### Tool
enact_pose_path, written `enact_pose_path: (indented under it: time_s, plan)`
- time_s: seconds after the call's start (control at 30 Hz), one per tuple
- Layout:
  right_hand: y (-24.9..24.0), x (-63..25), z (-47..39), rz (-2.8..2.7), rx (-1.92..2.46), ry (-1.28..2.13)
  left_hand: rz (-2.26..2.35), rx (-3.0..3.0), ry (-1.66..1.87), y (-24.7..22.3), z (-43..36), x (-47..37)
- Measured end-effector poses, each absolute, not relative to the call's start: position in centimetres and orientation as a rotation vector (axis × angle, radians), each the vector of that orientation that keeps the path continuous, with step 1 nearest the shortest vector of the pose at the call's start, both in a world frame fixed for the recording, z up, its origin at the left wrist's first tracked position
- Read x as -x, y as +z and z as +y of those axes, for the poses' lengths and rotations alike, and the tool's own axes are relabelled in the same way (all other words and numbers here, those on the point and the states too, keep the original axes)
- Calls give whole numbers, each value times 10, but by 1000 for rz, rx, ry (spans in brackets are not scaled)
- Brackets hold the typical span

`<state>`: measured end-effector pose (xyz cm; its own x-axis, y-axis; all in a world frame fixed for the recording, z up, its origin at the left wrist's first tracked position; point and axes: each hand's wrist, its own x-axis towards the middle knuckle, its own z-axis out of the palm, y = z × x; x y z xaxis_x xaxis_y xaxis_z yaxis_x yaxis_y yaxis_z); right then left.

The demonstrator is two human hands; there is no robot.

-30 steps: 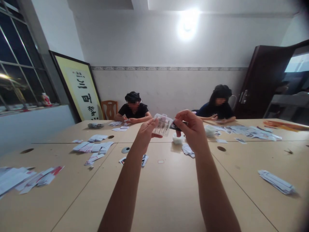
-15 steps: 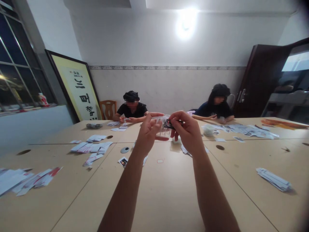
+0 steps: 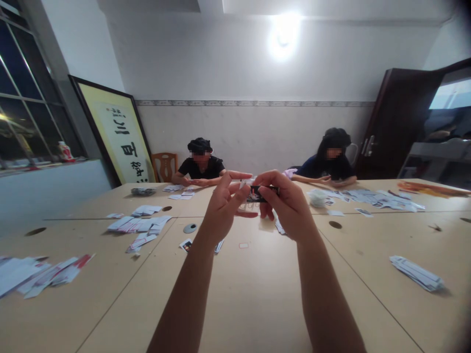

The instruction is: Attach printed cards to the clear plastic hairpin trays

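My left hand (image 3: 223, 208) is closed around the edge of a clear plastic piece (image 3: 244, 206) with rounded, moulded shapes, held up over the table. Between the thumb and fingers of my right hand (image 3: 290, 206) is a small dark printed card (image 3: 253, 194). The card lies flat across the plastic piece, and my left thumb touches its left end. Fingers hide much of the plastic. Below my left wrist, a picture card (image 3: 186, 244) lies on the table.
Stacks of white paper slips (image 3: 138, 224) and a paper bundle (image 3: 417, 273) lie on the table (image 3: 253, 299). Two people (image 3: 201, 166) sit across, with spread cards (image 3: 379, 198) and a whitish bag (image 3: 318, 197) at right. Round holes (image 3: 335, 224) and a grey cap (image 3: 190, 228) dot the tabletop.
The dark card has levelled out and moved left over the clear plastic, with my left thumb now on it. My right hand has shifted slightly. Across the table, the left person's hands have lowered.
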<state>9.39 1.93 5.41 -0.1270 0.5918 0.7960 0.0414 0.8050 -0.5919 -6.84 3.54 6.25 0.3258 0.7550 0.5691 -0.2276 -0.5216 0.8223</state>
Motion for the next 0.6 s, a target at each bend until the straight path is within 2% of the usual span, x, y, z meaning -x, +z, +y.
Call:
enact_pose_path:
  time_s: [0.23,0.6]
  plan:
    - [55,-96,17,-1633,391,643,454,-1698,1351,66,32,71]
    - [55,-92,19,-1585,370,604,502,-1728,1385,64,31,66]
